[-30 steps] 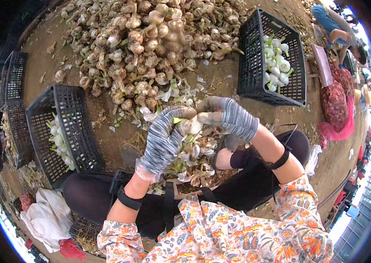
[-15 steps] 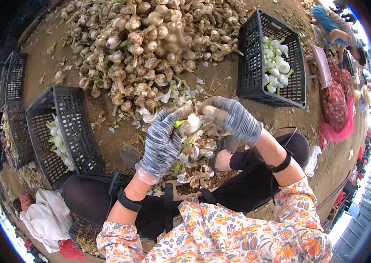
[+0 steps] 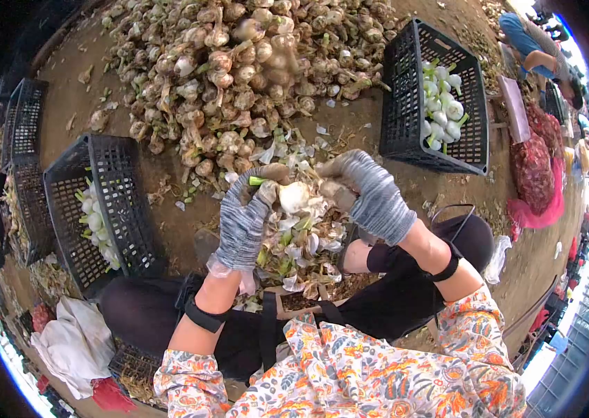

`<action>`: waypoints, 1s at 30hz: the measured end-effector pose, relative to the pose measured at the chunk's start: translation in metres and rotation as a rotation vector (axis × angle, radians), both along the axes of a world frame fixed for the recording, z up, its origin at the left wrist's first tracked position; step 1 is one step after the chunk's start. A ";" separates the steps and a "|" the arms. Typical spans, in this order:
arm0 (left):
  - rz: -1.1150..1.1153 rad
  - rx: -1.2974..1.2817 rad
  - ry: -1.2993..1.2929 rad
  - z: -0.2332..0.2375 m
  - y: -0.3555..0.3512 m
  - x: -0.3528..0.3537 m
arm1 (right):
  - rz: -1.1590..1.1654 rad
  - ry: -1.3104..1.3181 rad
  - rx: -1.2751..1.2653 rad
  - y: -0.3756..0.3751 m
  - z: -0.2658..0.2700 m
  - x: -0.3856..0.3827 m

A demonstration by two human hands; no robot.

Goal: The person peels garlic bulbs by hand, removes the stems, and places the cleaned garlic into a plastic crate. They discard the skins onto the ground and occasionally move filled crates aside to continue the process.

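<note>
A whitish garlic bulb (image 3: 294, 197) with a short green stem is pinched by the stem end between the thumb and fingers of my left hand (image 3: 242, 219), which wears a grey knit glove. My right hand (image 3: 372, 189), gloved likewise, is just right of the bulb with its fingers drawn together; what they hold is hidden. Below both hands lies a heap of peeled garlic skins (image 3: 305, 244) between my legs. Beyond them rises a large pile of unpeeled garlic (image 3: 225, 83) with dirty brown skins.
A black crate (image 3: 434, 150) with peeled white bulbs (image 3: 442, 108) stands at the right. Another black crate (image 3: 124, 209) with white bulbs is at the left. Red mesh sacks (image 3: 537, 167) lie far right, near a bending person (image 3: 535, 49). A white cloth sack (image 3: 75, 345) lies lower left.
My left hand has moved slightly left with the garlic bulb, turning it so that more of its white side shows. My right hand has stayed nearly in place.
</note>
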State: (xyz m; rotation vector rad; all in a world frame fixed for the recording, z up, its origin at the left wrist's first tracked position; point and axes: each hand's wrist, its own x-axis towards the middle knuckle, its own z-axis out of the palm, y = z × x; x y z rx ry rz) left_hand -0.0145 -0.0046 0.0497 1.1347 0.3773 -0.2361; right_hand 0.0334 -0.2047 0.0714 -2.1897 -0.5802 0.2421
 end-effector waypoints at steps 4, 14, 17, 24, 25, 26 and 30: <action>0.024 0.129 -0.044 0.004 -0.009 0.000 | -0.087 0.131 0.023 0.020 0.019 -0.015; -0.101 0.560 -0.408 0.013 -0.011 -0.004 | -0.251 0.118 0.155 -0.001 -0.012 0.004; -0.034 0.577 -0.370 0.006 -0.011 -0.004 | -0.276 0.171 0.265 0.009 -0.009 -0.009; -0.138 0.823 -0.642 0.013 -0.014 -0.004 | -0.175 0.109 0.186 0.015 0.003 -0.009; -0.138 0.823 -0.641 0.015 -0.011 -0.004 | -0.187 0.011 0.108 0.011 0.004 -0.002; -0.152 0.569 -0.486 0.016 -0.009 -0.003 | -0.261 0.032 0.178 0.003 -0.005 0.005; -0.052 -0.209 -0.158 0.005 0.000 0.001 | -0.016 0.196 -0.127 -0.004 -0.006 0.005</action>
